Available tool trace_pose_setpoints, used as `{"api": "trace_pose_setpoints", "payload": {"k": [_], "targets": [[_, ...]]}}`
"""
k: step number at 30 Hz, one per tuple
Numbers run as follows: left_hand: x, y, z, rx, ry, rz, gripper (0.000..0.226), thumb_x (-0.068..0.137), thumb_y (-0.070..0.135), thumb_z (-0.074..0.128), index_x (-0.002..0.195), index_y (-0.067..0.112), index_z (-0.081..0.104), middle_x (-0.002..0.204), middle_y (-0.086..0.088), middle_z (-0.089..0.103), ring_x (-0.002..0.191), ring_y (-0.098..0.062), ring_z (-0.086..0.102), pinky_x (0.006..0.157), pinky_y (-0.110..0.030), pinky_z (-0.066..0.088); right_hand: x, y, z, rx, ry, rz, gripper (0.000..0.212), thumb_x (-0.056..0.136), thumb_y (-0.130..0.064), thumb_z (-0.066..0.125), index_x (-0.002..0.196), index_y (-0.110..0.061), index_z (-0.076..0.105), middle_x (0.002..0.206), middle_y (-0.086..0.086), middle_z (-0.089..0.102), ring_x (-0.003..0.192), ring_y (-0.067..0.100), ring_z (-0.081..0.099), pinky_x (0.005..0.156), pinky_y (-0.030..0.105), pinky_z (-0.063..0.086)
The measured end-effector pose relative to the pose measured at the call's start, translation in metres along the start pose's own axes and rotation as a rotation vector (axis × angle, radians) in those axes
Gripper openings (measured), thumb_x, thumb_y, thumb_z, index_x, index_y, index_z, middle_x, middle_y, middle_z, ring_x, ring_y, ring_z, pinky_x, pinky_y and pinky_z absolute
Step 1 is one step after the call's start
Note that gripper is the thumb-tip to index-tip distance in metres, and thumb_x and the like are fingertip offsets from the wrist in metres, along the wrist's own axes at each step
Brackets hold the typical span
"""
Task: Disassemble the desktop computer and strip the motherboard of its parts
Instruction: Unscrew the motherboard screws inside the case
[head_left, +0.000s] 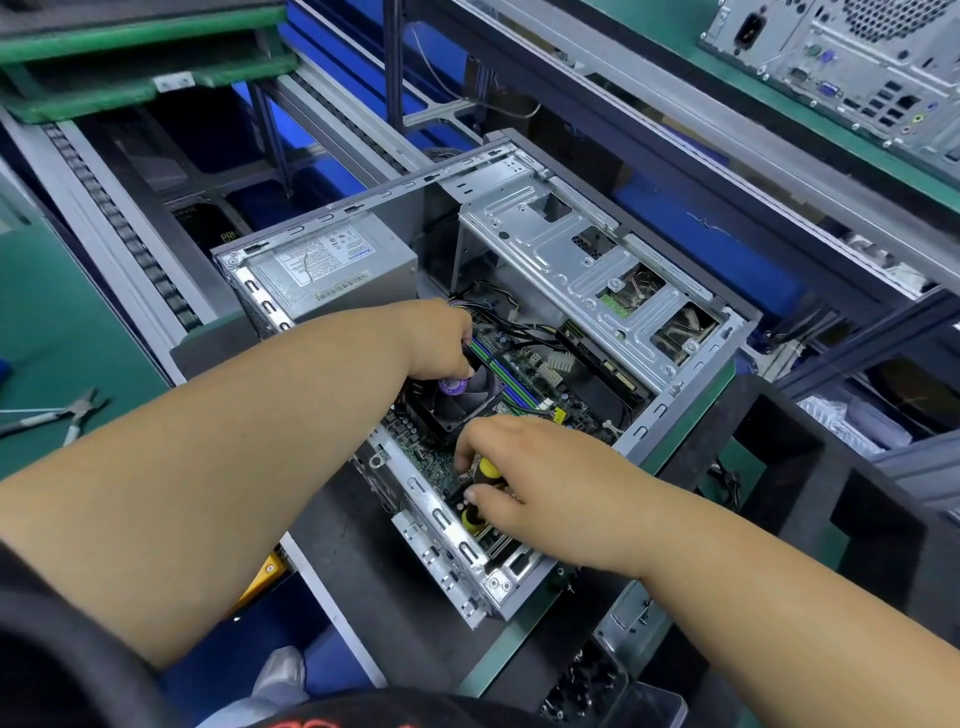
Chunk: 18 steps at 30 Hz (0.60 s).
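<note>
Head view looks down into the open desktop case (467, 551), which lies on its side on a dark mat on the green surface (62, 332), its near rim of bent metal tabs running diagonally under both forearms. Inside, room is tight: the power supply (332, 265) fills the far left corner, the drive cage (587, 260) spans the far right, and a bundle of black cables (498, 306) crosses between them above the motherboard (530, 379). The left hand (436, 338) reaches in from the left with the forearm over the case rim, wrist bent downward, fingers curled at the top edge of the CPU fan (457, 400); whether they grasp the fan or a cable cannot be told. The right hand (524, 467) comes in from the lower right, palm down, with thumb and fingers clenched around a yellow and black screwdriver (480, 493) held over the near part of the board. Pliers (67, 413) lie on the surface well to the left. A second computer (857, 62) sits on the far shelf.
</note>
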<state>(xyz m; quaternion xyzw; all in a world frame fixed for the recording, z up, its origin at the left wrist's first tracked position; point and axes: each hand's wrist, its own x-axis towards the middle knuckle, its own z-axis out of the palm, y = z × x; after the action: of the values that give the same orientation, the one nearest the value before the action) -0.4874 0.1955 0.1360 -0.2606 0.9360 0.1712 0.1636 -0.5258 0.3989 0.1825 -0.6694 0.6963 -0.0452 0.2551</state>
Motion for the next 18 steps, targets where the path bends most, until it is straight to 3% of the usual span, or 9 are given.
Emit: {"api": "trace_pose_setpoints", "payload": {"k": [3,7,10,14,18], "targets": [[0.0006,-0.0003,0.0006,0.001,0.005,-0.001,0.046,0.086,0.040,0.064,0.126,0.020,0.052,0.125,-0.010,0.048,0.091,-0.019,0.043,0.076,-0.027,0.035,-0.0011,0.0009,0.0012,-0.020,0.008,0.002,0.019,0.092,-0.035,0.050,0.107,-0.025,0.053,0.105,-0.007,0.052,0.100,0.013,0.045,0.083,0.031,0.040],[0.0007,-0.0004,0.0011,-0.001,0.008,0.000,0.045,0.086,0.040,0.064,0.125,0.020,0.053,0.124,-0.011,0.048,0.092,-0.019,0.043,0.076,-0.027,0.035,-0.0001,-0.0007,0.0041,-0.069,0.023,0.036,0.033,0.097,-0.054,0.038,0.102,-0.026,0.054,0.094,-0.009,0.054,0.091,0.015,0.050,0.078,0.037,0.046],[0.0005,0.0001,0.0013,0.000,0.005,-0.002,0.048,0.086,0.041,0.063,0.128,0.020,0.051,0.126,-0.011,0.047,0.094,-0.020,0.044,0.076,-0.027,0.034,0.0004,0.0003,0.0027,-0.010,0.020,0.032,0.022,0.097,-0.044,0.044,0.109,-0.028,0.053,0.103,-0.009,0.056,0.097,0.014,0.050,0.079,0.035,0.045],[0.0004,0.0000,0.0010,-0.007,0.002,-0.007,0.049,0.087,0.040,0.064,0.130,0.019,0.051,0.128,-0.011,0.047,0.108,-0.025,0.051,0.078,-0.027,0.036,0.0007,0.0013,0.0029,-0.012,0.010,0.033,0.025,0.090,-0.033,0.049,0.114,-0.025,0.049,0.110,-0.007,0.053,0.105,0.015,0.045,0.083,0.033,0.041],[-0.0008,0.0009,0.0003,-0.010,-0.005,-0.004,0.047,0.087,0.039,0.063,0.128,0.018,0.051,0.127,-0.011,0.047,0.105,-0.024,0.051,0.080,-0.028,0.039,0.0032,0.0002,0.0055,-0.062,0.038,0.052,0.030,0.098,-0.052,0.036,0.104,-0.025,0.048,0.084,-0.006,0.055,0.084,0.020,0.051,0.068,0.037,0.044]]}}
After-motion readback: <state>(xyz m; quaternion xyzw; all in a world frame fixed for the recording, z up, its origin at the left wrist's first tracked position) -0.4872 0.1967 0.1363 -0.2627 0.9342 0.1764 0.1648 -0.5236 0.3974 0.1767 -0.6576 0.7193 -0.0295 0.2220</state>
